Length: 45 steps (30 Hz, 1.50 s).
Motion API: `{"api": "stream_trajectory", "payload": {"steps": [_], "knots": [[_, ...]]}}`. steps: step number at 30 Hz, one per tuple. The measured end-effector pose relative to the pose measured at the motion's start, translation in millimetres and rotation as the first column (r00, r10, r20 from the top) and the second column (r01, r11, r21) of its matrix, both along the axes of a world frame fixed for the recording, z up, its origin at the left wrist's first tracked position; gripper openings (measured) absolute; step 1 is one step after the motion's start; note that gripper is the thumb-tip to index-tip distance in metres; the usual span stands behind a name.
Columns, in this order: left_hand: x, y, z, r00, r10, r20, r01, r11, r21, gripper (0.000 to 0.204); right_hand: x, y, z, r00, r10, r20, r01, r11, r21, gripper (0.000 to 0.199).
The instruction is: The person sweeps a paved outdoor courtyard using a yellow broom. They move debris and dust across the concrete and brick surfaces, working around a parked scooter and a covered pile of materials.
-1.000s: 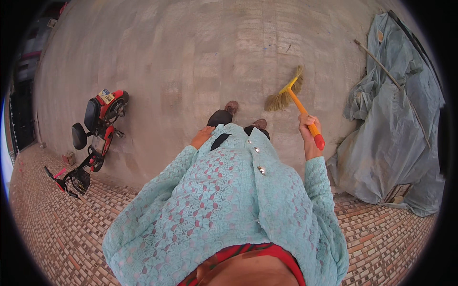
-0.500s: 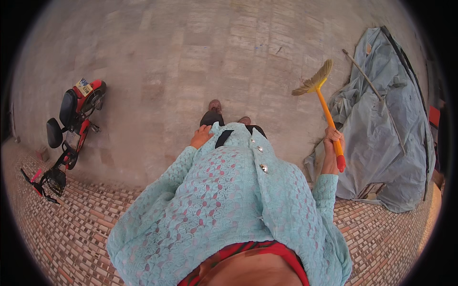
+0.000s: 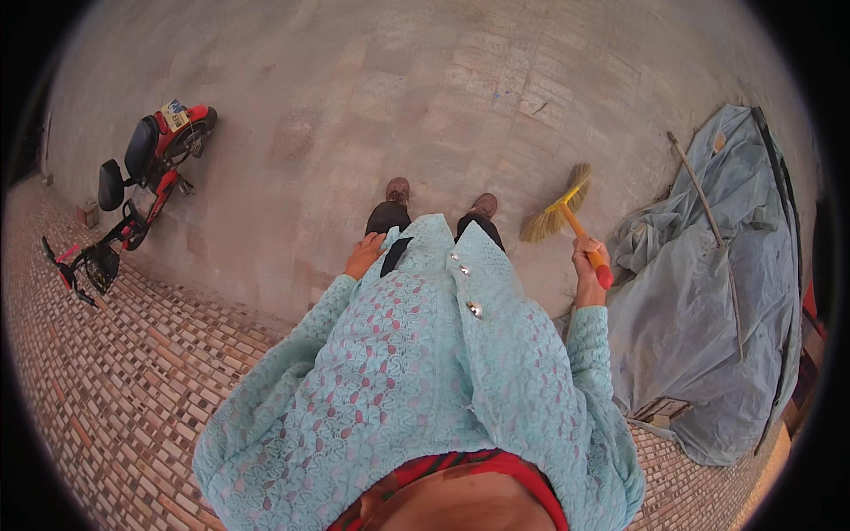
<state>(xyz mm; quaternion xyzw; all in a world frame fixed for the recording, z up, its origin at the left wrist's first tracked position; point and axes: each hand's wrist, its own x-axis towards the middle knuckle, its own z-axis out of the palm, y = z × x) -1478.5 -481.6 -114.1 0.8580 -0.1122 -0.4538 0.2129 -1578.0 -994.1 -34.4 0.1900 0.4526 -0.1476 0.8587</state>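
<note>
The broom point(image 3: 573, 219) is gripped in the curled right hand point(image 3: 585, 256), left of the grey sheeting point(image 3: 682, 310), on which its bristles point(image 3: 543, 225) could be snagged if swung rightward; any hold by the left hand point(image 3: 362, 257) cannot be told.

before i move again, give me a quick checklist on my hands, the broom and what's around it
1. Right hand wrapped around the broom handle: ok.
2. Left hand free of tools: ok, none shows; it lies against the clothing at the waist.
3. Bristles apart from the grey sheet: ok, a gap shows.
4. Bristles apart from the right shoe: ok, floor shows between.
5. Bristles pressed on the floor: cannot tell from above.
</note>
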Motion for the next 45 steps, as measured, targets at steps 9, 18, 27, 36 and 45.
{"api": "stream_trajectory", "payload": {"steps": [9, 18, 27, 36, 45], "knots": [[-42, -47, 40, 0.986, 0.164, 0.013, -0.165, 0.974, 0.154, 0.043, 82, -50, 22, 0.869, 0.367, 0.333, -0.331, 0.93, -0.16, 0.012], [-67, -36, -5, 0.961, 0.267, 0.07, -0.269, 0.963, 0.012, 0.044, 65, 50, 102, 0.643, 0.735, 0.213, -0.69, 0.677, -0.255, 0.034], [-60, -12, -12, 0.943, 0.332, -0.007, -0.331, 0.943, 0.039, 0.047, 120, 153, 25, 0.594, 0.702, 0.393, -0.8, 0.567, 0.197, 0.018], [-75, -4, -14, 0.91, 0.403, 0.1, -0.398, 0.915, -0.066, 0.044, 123, 57, -30, 0.678, 0.704, 0.21, -0.731, 0.675, 0.097, 0.014], [-57, -11, -17, 0.948, 0.315, 0.051, -0.316, 0.948, 0.018, 0.043, 107, 0, 45, 0.542, 0.82, -0.184, -0.775, 0.402, -0.488, 0.043]]}}
